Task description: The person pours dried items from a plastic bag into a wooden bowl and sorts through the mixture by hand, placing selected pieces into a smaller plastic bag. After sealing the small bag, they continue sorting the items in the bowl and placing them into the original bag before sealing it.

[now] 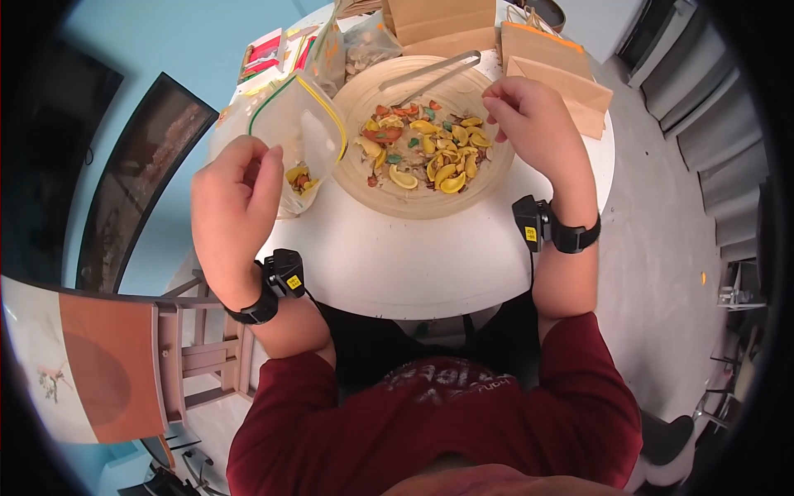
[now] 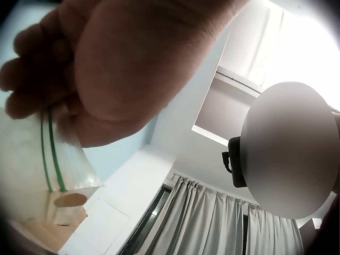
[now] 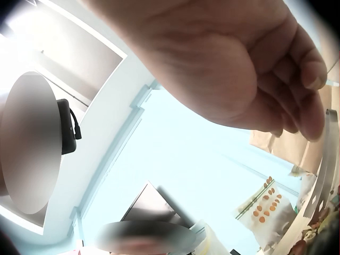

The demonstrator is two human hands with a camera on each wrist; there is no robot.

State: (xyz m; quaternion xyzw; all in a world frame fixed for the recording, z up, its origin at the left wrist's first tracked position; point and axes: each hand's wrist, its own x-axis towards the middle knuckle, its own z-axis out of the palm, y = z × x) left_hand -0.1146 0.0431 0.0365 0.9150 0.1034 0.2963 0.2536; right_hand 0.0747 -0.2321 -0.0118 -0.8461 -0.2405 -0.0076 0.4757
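Note:
My left hand [image 1: 236, 211] pinches the near rim of a clear zip bag [image 1: 289, 116] with a green and a yellow strip along its open mouth. Yellow and reddish dried pieces [image 1: 299, 179] lie low inside it. In the left wrist view the fingers are curled at the green-striped edge of the bag [image 2: 26, 159]. My right hand [image 1: 533, 124] hovers over the right rim of a wide, shallow, pale wooden bowl [image 1: 405, 205], its fingers loosely bent and nothing visible between them. Yellow curled pieces [image 1: 453, 165], orange slices and green bits are heaped in the bowl.
Metal tongs [image 1: 467, 59] lie across the bowl's far rim. Brown paper bags [image 1: 442, 23] stand behind it, another paper bag [image 1: 554, 83] at the right. A patterned bag [image 1: 327, 58] and a red-and-white packet [image 1: 265, 54] sit at the far left of the white table [image 1: 397, 264].

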